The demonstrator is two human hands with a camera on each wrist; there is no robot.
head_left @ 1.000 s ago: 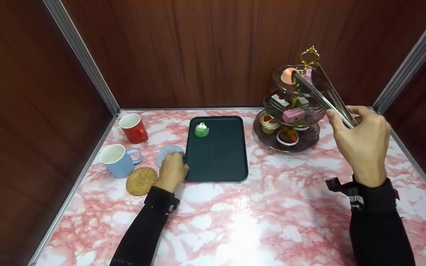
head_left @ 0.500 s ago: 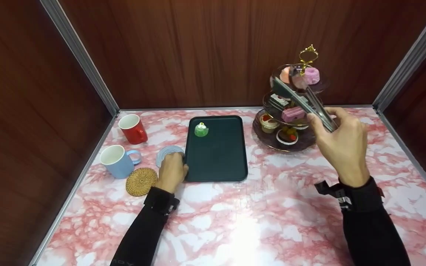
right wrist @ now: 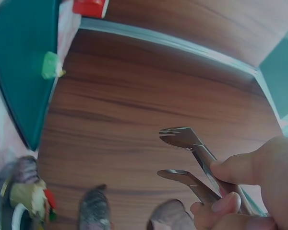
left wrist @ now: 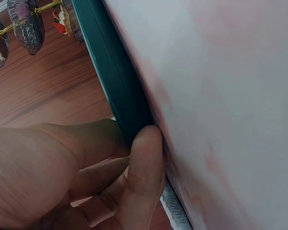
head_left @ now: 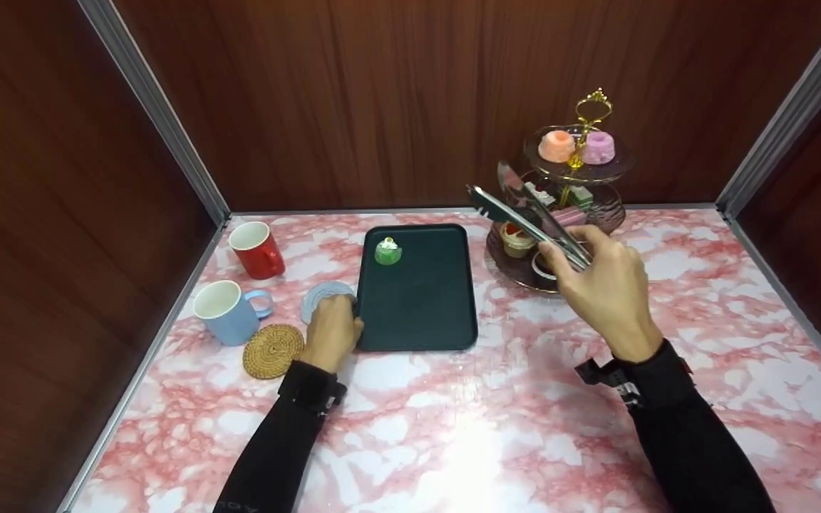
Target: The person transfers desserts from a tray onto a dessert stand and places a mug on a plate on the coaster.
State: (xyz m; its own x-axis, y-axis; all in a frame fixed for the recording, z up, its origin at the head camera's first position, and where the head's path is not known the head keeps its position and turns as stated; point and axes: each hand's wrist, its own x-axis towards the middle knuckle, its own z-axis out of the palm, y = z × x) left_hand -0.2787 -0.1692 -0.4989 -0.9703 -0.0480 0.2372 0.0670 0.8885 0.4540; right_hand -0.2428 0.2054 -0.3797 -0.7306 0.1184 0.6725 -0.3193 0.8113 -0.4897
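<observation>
My left hand [head_left: 332,329] pinches the left rim of a dark green tray [head_left: 417,306]; in the left wrist view, thumb and finger close on the tray's edge [left wrist: 117,81]. A small green cake [head_left: 387,251] with a white top sits near the tray's far left corner. Metal tongs [head_left: 528,228] are held in my right hand [head_left: 606,288], raised in front of the tiered stand [head_left: 517,273]. Their tips point left and stand apart, with nothing between them in the right wrist view.
On the stand's top tier are an orange cake [head_left: 556,146] and a purple cake [head_left: 599,147]; several pastries fill the lower tiers. At left stand a red mug [head_left: 259,256] and a blue mug [head_left: 229,317], near a woven coaster [head_left: 273,351] and a grey-blue coaster [head_left: 323,291].
My right hand has moved left and down with the tongs, from the stand's top tier to its left front. My left hand and the tray have stayed in place.
</observation>
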